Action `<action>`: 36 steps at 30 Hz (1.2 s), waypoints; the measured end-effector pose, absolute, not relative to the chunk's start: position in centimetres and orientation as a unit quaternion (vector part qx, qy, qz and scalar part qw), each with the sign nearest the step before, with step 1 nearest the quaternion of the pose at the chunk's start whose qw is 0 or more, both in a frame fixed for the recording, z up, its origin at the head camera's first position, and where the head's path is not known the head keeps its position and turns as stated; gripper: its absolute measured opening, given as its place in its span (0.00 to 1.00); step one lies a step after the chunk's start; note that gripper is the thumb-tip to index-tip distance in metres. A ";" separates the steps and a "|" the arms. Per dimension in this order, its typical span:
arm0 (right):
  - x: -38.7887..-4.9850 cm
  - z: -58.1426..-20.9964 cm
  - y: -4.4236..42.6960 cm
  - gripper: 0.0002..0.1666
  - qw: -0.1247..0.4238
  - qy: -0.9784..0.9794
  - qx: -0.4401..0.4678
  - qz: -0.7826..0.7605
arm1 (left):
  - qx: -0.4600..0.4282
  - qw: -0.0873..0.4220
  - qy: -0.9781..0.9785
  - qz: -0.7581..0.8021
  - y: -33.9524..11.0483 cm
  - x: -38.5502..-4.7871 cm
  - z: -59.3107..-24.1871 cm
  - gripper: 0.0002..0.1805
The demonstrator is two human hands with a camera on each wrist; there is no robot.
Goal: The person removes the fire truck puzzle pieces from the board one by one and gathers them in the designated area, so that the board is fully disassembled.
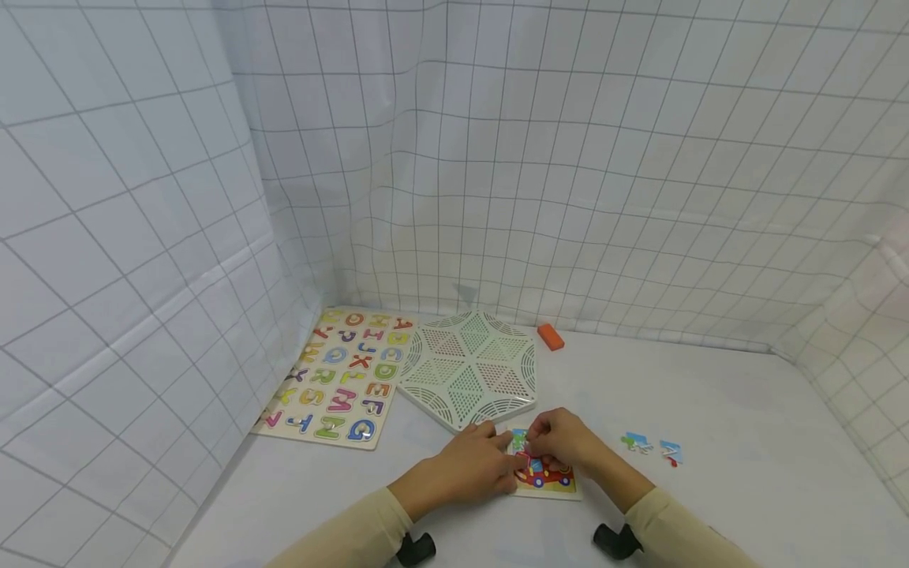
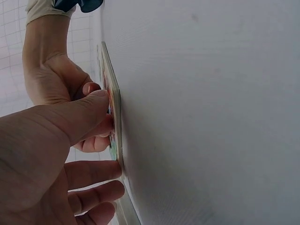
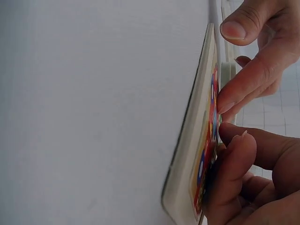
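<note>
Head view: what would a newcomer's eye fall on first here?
Probably the bright letter board at the left, then the pale star-patterned board just right of it. Lower down, the left hand and right hand are both at a small puzzle showing a red vehicle. An orange block also stands out toward the back.

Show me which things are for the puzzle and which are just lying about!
For the puzzle:
car puzzle, left hand and right hand on it
blue-and-green loose piece, probably
blue-and-red loose piece, probably

Just lying about:
alphabet board
star-patterned board
orange block
</note>
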State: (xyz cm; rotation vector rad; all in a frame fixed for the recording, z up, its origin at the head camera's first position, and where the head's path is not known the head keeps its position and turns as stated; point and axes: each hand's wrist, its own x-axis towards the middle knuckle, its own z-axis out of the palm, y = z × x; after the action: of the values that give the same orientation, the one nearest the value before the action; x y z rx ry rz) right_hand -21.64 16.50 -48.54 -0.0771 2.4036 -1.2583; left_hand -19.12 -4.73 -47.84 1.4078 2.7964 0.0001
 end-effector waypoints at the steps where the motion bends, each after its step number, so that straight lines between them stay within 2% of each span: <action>1: -21.6 -48.5 16.4 0.07 0.210 0.866 -0.027 -0.453 | 0.450 0.005 0.893 -0.001 -4.7 -19.1 -47.8 0.20; 19: -21.0 -48.3 15.6 0.06 0.162 0.871 -0.027 -0.463 | 0.454 0.000 0.891 -0.020 -4.4 -19.3 -47.5 0.18; 28: -21.0 -48.6 15.8 0.19 0.173 0.853 -0.009 -0.492 | 0.456 0.004 0.890 -0.021 -4.4 -19.3 -47.8 0.19; 36: -21.0 -48.7 16.3 0.19 0.181 0.851 -0.013 -0.492 | 0.454 0.010 0.891 -0.017 -4.5 -19.2 -47.9 0.19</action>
State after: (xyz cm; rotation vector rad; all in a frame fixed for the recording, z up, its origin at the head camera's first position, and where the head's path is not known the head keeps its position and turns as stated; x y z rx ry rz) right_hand -21.02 16.32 -48.69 -0.0366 2.4031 -1.3906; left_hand -19.20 -4.46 -47.88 1.4165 2.7804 -0.0533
